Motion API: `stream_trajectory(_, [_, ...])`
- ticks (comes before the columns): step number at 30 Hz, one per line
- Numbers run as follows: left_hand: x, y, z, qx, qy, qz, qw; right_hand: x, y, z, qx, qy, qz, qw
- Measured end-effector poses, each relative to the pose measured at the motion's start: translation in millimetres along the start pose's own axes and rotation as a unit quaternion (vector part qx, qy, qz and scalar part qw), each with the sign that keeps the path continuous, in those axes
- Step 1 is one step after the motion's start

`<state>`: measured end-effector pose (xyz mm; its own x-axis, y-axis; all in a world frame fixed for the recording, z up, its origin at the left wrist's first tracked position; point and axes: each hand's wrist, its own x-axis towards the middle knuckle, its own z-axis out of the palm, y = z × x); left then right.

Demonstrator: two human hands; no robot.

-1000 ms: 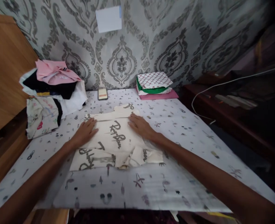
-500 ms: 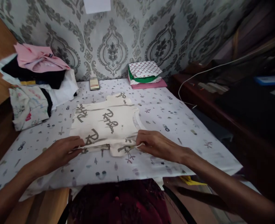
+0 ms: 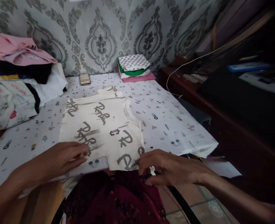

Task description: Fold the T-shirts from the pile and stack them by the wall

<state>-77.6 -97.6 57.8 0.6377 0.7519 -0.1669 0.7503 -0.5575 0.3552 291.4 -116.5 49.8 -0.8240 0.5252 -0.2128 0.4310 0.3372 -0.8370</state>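
Observation:
A cream T-shirt [image 3: 97,124] with dark brushed lettering and a small brown badge lies spread out on the patterned white cloth. Its neckline faces right, and the near sleeve reaches the table's front edge. My left hand [image 3: 67,157] is at the shirt's near lower corner, thumb and fingertips closed around the edge; the fingers partly hide the grip. By the near sleeve's end is my right hand [image 3: 165,166], its thumb and fingers apart, fingertips against or just beside the fabric.
Loose clothes, with a pink garment [image 3: 23,49] on top, are heaped at the left. At the back stand a folded stack [image 3: 134,67] and a small blurred box [image 3: 84,79]. A white cable [image 3: 186,70] crosses the dark furniture [image 3: 233,121] at right.
The T-shirt's near side, folded in before, is now laid out toward me, showing the badge and sleeve. My right hand has moved nearer and its fingers have parted. The view has shifted right.

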Motion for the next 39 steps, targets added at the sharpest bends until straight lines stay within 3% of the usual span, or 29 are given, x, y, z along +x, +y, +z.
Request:
stream_trajectory(2, [34, 11, 3.3, -0.006, 0.011, 0.041, 0.999, 12, -6, -4, 0.046, 0.012, -0.021, 0.999])
stream_trajectory(4, [70, 19, 15.3, 0.002, 0.064, 0.076, 0.995, 36, -6, -8, 0.027, 0.103, -0.05, 0.993])
stream_trajectory(6, [100, 21, 32.7, 0.018, 0.101, 0.103, 0.989, 68, 2, -10, -0.051, 0.241, -0.074, 0.966])
stream_trajectory(9, [122, 12, 56.9, 0.05, 0.122, 0.081, 0.988, 109, 28, -9, -0.193, 0.339, -0.048, 0.92])
stream_trajectory(12, [114, -6, 70.0, 0.092, 0.119, 0.034, 0.988, 121, 62, -6, -0.334, 0.334, -0.01, 0.881])
stream_trajectory(16, [83, -34, 73.1, 0.137, 0.138, -0.007, 0.981, 102, 96, -2, -0.433, 0.334, 0.0, 0.837])
stream_trajectory(20, [53, -62, 72.0, 0.175, 0.171, -0.061, 0.968, 83, 105, -1, -0.455, 0.363, 0.0, 0.813])
stream_trajectory(25, [28, -98, 69.1, 0.196, 0.192, -0.123, 0.954, 84, 101, -12, -0.444, 0.359, 0.001, 0.821])
stream_trajectory(28, [42, -109, 57.7, 0.179, 0.192, -0.143, 0.954, 112, 91, -32, -0.42, 0.339, 0.006, 0.842])
stream_trajectory(34, [121, -105, 23.4, 0.103, 0.124, -0.132, 0.978, 209, 80, -78, -0.355, 0.264, 0.023, 0.896])
stream_trajectory(36, [131, -112, 17.1, 0.087, 0.104, -0.141, 0.981, 220, 88, -92, -0.353, 0.244, 0.063, 0.901])
stream_trajectory(39, [121, -134, 13.2, 0.078, 0.12, -0.177, 0.974, 208, 110, -109, -0.365, 0.255, 0.12, 0.887])
